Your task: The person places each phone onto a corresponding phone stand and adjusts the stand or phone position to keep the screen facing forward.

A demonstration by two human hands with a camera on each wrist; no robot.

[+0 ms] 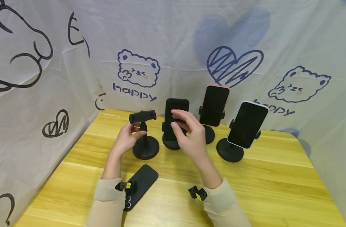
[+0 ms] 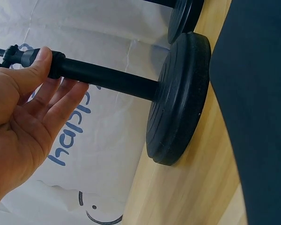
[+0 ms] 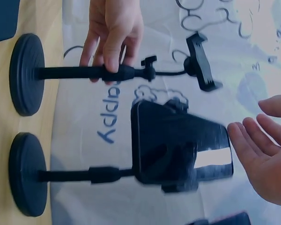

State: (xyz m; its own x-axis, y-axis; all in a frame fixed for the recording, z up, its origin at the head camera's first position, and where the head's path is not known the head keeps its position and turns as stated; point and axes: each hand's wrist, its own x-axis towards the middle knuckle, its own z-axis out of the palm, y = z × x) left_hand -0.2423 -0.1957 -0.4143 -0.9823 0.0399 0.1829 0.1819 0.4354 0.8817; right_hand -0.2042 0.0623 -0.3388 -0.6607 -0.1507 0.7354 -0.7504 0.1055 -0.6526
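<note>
An unloaded black phone stand [image 1: 146, 148] stands at the left of the table, its clamp [image 1: 142, 116] at the top of the pole. My left hand [image 1: 126, 138] pinches the pole's collar between thumb and fingers, just below the neck; the left wrist view shows the thumb [image 2: 43, 58] on it. My right hand [image 1: 193, 135] is raised with fingers loosely bent and nothing between them. In the right wrist view its fingertips are close by the top of a black phone [image 3: 178, 140] mounted in the neighbouring stand. The head view has this hand partly covering that phone.
A black phone [image 1: 141, 186] lies face down on the wooden table [image 1: 275, 189], partly under the left wrist. To the right, two more stands hold a pink-edged phone [image 1: 214, 105] and a white-edged phone [image 1: 247, 124]. A patterned cloth [image 1: 175, 47] hangs behind.
</note>
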